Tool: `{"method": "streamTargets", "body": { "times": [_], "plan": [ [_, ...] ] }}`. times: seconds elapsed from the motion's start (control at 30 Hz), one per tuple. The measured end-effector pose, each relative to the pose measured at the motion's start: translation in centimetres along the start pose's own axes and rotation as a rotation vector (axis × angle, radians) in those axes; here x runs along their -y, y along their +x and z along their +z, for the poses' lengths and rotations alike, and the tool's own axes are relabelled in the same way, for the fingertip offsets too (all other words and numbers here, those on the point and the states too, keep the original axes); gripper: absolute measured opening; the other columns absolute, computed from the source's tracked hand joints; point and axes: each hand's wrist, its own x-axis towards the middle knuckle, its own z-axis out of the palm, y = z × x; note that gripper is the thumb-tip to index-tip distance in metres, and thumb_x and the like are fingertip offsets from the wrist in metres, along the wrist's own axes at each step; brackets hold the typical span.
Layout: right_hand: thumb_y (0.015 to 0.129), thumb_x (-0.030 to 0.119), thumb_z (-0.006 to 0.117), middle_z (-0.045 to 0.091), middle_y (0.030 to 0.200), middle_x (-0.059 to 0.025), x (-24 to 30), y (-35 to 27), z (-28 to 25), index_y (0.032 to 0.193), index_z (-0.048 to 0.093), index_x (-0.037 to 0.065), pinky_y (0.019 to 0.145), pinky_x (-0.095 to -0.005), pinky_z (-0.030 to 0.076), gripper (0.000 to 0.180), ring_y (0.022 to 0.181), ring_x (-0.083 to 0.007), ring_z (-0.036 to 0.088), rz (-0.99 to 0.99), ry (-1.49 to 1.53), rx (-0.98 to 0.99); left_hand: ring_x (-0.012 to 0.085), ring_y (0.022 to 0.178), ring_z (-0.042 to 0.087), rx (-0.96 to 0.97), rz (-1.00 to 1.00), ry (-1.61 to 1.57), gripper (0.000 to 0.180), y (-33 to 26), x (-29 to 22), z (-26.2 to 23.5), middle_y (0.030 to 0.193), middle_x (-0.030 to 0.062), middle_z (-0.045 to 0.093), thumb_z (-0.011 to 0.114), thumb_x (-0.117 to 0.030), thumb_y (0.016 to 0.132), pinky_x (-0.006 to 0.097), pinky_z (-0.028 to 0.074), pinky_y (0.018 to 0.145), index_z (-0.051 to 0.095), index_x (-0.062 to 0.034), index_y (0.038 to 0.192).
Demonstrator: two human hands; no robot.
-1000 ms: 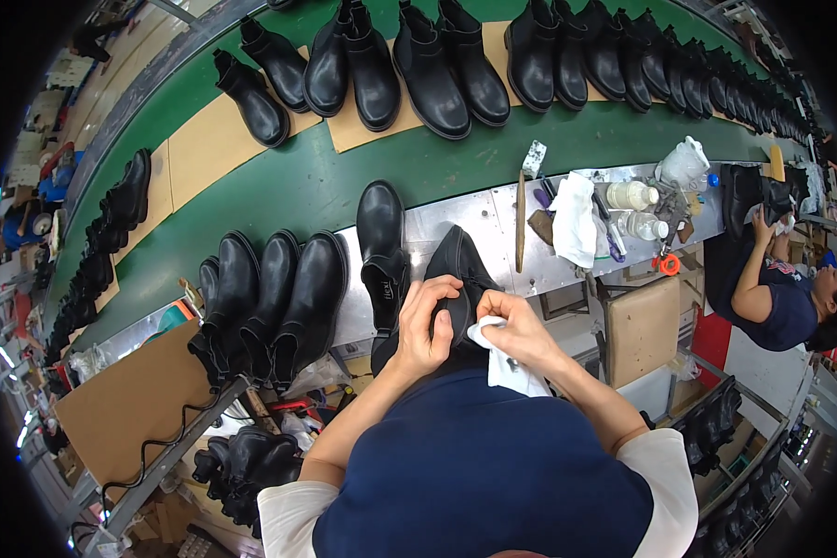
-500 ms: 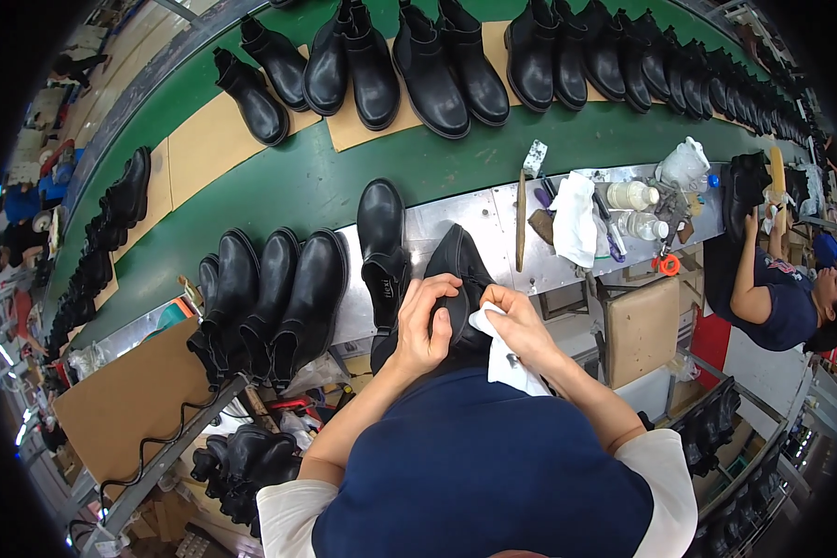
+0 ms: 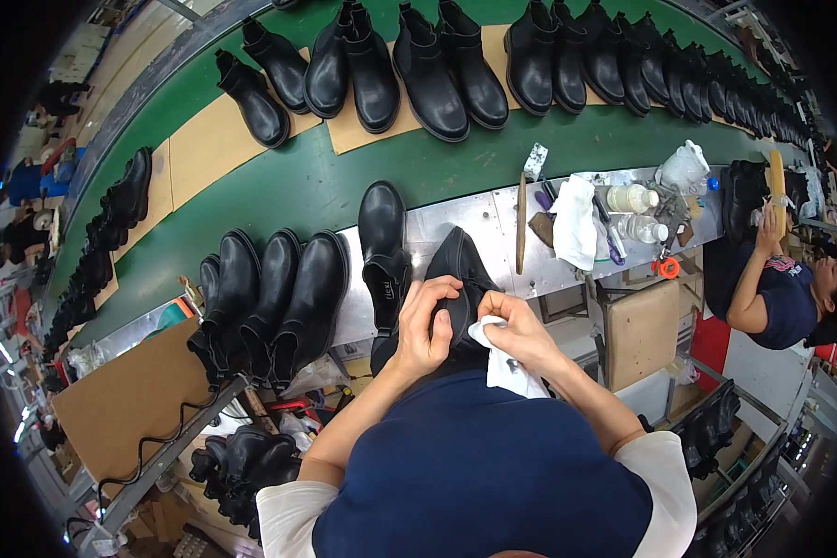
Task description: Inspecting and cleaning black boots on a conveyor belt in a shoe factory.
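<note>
A black ankle boot (image 3: 456,256) is tilted against me at the bench edge, its far end over the metal strip. My left hand (image 3: 425,325) curls round its left side, fingers bent over the leather. On the other side my right hand (image 3: 519,333) pinches a white cloth (image 3: 509,374) with a dark smudge, held close against the boot. My hands and body hide the boot's nearer part. Just left of it lies another black boot (image 3: 381,223), its opening toward me.
More boots (image 3: 312,284) stand at left on the metal-edged bench (image 3: 418,225). At right lie a white rag (image 3: 575,223), bottles (image 3: 632,196) and orange-handled scissors (image 3: 667,268). Boots line the green belt (image 3: 279,177) beyond. A co-worker (image 3: 781,288) sits far right.
My right hand and the cloth have shifted slightly at the boot's side; my left hand keeps its place. The co-worker's hand has moved up beside a yellow object.
</note>
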Motion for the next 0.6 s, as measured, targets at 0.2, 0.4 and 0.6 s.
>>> {"method": "streamTargets", "body": {
  "times": [0.2, 0.4, 0.6],
  "plan": [
    [0.079, 0.007, 0.054, 0.048, 0.068, 0.0037, 0.12, 0.34, 0.26, 0.074, 0.049, 0.003, 0.053, -0.0199, 0.033, 0.007, 0.061, -0.0020, 0.041, 0.074, 0.093, -0.078, 0.0279, 0.079, 0.052, 0.000, -0.005, -0.002, 0.023, 0.04, -0.19, 0.01, 0.099, 0.0194, 0.060, 0.043, -0.015, 0.084, 0.034, 0.042, 0.074, 0.053, 0.0033, 0.093],
    [0.080, 0.007, 0.054, 0.049, 0.068, 0.0040, -0.27, 0.28, -0.02, 0.075, 0.050, 0.004, 0.053, -0.0195, 0.033, 0.008, 0.062, -0.0011, 0.042, -0.013, 0.024, 0.007, 0.0288, 0.077, 0.051, -0.017, 0.004, -0.013, 0.020, 0.00, 0.09, 0.03, 0.099, 0.0185, 0.060, 0.046, -0.013, 0.081, 0.034, 0.042, 0.073, 0.053, 0.0025, 0.092],
    [0.080, 0.006, 0.054, 0.049, 0.069, 0.0043, 0.12, 0.24, 0.00, 0.075, 0.050, 0.004, 0.055, -0.0183, 0.033, 0.007, 0.064, -0.0011, 0.042, 0.065, 0.110, -0.043, 0.0291, 0.077, 0.051, -0.013, -0.001, -0.017, 0.020, 0.07, -0.06, 0.00, 0.099, 0.0186, 0.060, 0.047, -0.012, 0.080, 0.034, 0.042, 0.073, 0.053, 0.0026, 0.092]
  ]
}}
